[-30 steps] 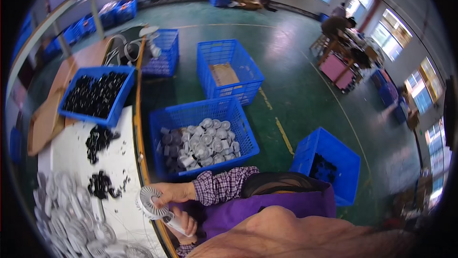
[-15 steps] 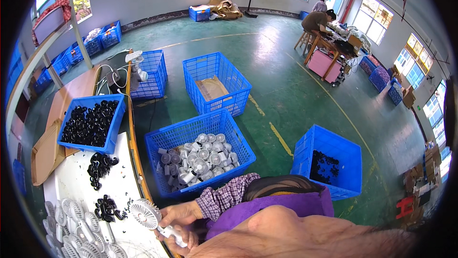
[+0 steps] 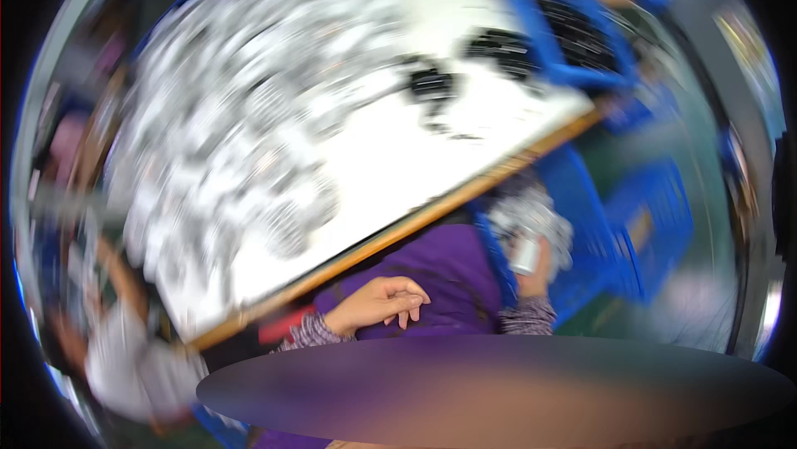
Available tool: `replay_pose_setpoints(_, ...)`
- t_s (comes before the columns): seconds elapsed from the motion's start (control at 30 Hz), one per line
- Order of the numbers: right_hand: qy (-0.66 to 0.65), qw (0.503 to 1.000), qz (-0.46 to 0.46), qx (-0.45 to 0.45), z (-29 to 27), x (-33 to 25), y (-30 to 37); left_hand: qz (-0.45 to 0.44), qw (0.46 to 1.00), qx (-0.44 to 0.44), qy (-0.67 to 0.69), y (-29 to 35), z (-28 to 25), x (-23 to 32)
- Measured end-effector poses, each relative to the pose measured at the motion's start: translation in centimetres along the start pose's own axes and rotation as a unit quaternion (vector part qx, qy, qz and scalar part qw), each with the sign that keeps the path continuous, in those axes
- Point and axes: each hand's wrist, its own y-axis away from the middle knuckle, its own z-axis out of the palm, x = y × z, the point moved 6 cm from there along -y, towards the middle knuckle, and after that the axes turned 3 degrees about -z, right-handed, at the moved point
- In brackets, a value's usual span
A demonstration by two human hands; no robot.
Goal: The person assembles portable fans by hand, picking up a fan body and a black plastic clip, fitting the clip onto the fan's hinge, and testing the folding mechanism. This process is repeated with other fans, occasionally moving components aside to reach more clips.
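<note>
Over the purple apron (image 3: pixel 448 275) my left hand (image 3: pixel 382 304) hangs loosely bent, with no object in it and its fingers a little apart. My right hand (image 3: pixel 538 270) reaches over the edge of a blue crate (image 3: pixel 581 237) to the right of the table. It grips a small white handheld fan (image 3: pixel 525 256) by the handle; the fan's head cannot be told from the pile behind. More white fans (image 3: pixel 519 212) lie heaped in that crate, blurred by motion.
Many white fans (image 3: pixel 249 117) cover the left of the white tabletop (image 3: pixel 374 167). Small black parts (image 3: pixel 432 84) lie near a blue bin (image 3: pixel 556 17) of similar parts. The table has a wooden edge (image 3: pixel 398 233). Another blue crate (image 3: pixel 656 225) stands farther right. A person in white (image 3: pixel 137 366) is at lower left.
The view has swung left toward the table. Both hands were on one fan by the table edge; now the left hand is off it and the right holds a fan at the crate.
</note>
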Motion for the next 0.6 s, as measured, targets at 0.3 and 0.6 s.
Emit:
replay_pose_setpoints(0.3,0.190,0.915,0.027,0.355,-12.5,0.6,-5.5,0.140,0.705,0.665,-0.203,23.3,-11.2,-0.5)
replay_pose_setpoints(0.6,0.329,0.940,0.001,0.092,-4.3,3.6,-4.9,0.119,0.474,0.495,-0.718,16.7,-16.5,6.8)
